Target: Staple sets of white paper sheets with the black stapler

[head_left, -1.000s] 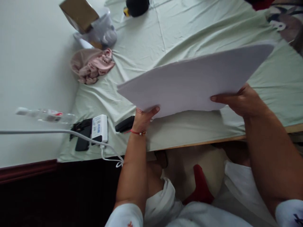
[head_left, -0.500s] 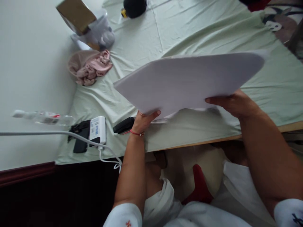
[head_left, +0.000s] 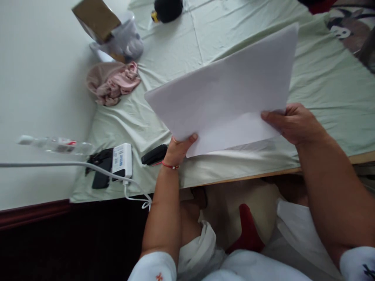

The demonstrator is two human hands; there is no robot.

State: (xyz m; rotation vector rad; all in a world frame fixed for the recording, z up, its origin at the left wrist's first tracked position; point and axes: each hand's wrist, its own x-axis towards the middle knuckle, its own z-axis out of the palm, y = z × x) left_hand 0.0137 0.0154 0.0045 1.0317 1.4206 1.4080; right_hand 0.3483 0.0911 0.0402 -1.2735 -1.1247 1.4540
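A stack of white paper sheets (head_left: 225, 91) is held above the pale green sheet (head_left: 181, 50) that covers the table. My left hand (head_left: 180, 147) grips the stack's near left corner from below, thumb on top. My right hand (head_left: 293, 123) grips the near right edge. The stack tilts up, its far corner raised toward the upper right. A red thread bracelet sits on my left wrist.
Pink crumpled cloth (head_left: 113, 82) lies at the left, with a cardboard box (head_left: 96, 17) and a plastic bag behind it. A white power adapter (head_left: 121, 160) with cable, a black device (head_left: 154, 155), a plastic bottle (head_left: 55, 144) and the wooden table edge (head_left: 258, 176) are near me.
The paper stack has swung from nearly flat to tilted up, its far edge raised toward me. Both hands kept their grip, the right one shifting slightly.
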